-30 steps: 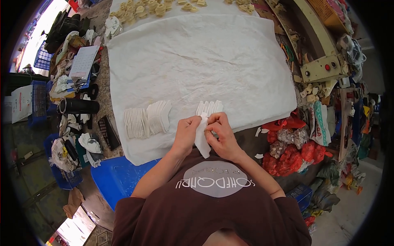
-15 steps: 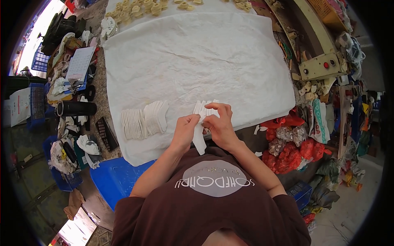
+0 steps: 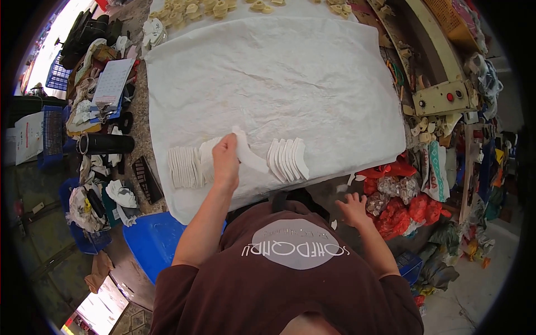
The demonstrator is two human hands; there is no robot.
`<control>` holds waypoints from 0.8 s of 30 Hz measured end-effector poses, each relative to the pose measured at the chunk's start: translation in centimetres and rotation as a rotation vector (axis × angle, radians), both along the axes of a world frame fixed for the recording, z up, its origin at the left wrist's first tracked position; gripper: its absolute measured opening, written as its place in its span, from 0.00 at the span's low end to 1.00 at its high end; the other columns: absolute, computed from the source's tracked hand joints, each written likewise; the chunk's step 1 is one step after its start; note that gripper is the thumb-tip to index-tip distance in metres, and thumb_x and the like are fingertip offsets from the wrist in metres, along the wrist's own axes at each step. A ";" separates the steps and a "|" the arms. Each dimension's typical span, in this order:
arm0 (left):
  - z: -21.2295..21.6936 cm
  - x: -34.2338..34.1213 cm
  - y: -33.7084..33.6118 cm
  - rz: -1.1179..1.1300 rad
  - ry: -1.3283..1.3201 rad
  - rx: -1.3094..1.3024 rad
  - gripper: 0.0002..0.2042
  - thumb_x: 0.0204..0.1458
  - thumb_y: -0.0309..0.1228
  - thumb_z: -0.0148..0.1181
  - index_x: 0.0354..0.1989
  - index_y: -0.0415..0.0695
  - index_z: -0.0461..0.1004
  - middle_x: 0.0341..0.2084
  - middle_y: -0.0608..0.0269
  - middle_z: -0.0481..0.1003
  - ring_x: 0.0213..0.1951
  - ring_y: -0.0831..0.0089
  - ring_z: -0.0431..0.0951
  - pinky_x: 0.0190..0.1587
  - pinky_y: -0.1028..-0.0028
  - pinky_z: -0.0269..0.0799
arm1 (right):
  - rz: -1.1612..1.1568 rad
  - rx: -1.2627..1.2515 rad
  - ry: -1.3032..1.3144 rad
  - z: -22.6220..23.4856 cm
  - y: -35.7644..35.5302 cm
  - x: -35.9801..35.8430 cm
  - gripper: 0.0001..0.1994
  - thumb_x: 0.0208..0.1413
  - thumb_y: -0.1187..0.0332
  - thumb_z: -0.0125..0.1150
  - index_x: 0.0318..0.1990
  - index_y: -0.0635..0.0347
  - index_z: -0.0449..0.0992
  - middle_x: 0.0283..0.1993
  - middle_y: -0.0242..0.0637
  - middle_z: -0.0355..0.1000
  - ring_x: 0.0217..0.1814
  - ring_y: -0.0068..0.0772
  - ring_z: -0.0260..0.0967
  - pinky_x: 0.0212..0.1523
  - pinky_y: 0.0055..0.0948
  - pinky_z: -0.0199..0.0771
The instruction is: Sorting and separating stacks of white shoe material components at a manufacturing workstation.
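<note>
My left hand [image 3: 226, 158] is closed on one end of a white curved strip [image 3: 249, 155], held just over the cloth-covered table. The strip's other end reaches toward a fanned row of similar white curved pieces [image 3: 288, 159]. Left of that hand stands a tight stack of the same pieces [image 3: 185, 167]; a second stack [image 3: 206, 151] beside it is partly hidden behind my hand. My right hand [image 3: 353, 210] is off the table's front edge at the right, fingers spread, nothing seen in it. Small white scraps [image 3: 341, 188] show near it.
A white cloth [image 3: 268, 84] covers the table. Cream-coloured shaped parts [image 3: 218, 8] lie along its far edge. Red plastic bags [image 3: 393, 215] bulge at the right, below a control box [image 3: 445, 97]. A black cylinder [image 3: 106, 143], a clipboard [image 3: 110, 84] and a blue stool [image 3: 149, 240] are at the left.
My hands have parted: the left moved left and up with a strip, the right went down and right off the table. The fanned pieces now lie uncovered by my hands.
</note>
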State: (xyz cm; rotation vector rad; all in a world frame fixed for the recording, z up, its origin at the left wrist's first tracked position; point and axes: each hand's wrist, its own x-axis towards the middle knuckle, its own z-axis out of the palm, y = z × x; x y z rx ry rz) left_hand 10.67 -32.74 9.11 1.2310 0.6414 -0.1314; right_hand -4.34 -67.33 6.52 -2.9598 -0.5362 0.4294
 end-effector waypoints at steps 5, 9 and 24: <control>-0.7 -2.0 -4.5 -0.167 0.017 -0.014 0.12 0.57 0.33 0.47 0.22 0.43 0.69 0.17 0.78 0.61 0.22 0.88 0.58 0.23 0.81 0.54 | -0.378 0.524 0.140 1.1 4.6 4.9 0.15 0.50 0.65 0.56 0.45 0.61 0.70 0.37 0.44 0.71 0.41 0.47 0.66 0.42 0.36 0.66; -0.8 -3.1 -6.7 -0.299 0.040 -0.108 0.12 0.56 0.32 0.48 0.24 0.40 0.70 0.19 0.76 0.63 0.23 0.86 0.59 0.24 0.81 0.56 | -0.477 0.973 0.189 3.1 12.7 8.4 0.11 0.53 0.67 0.53 0.40 0.65 0.71 0.36 0.48 0.71 0.38 0.45 0.69 0.38 0.35 0.67; -7.1 -3.4 3.5 -0.476 -0.156 1.615 0.17 0.40 0.24 0.57 0.42 0.46 0.68 0.36 0.60 0.64 0.40 0.62 0.63 0.42 0.65 0.58 | -0.641 0.518 -0.094 -6.8 10.2 10.1 0.16 0.45 0.66 0.59 0.43 0.59 0.70 0.46 0.44 0.60 0.50 0.48 0.55 0.51 0.41 0.56</control>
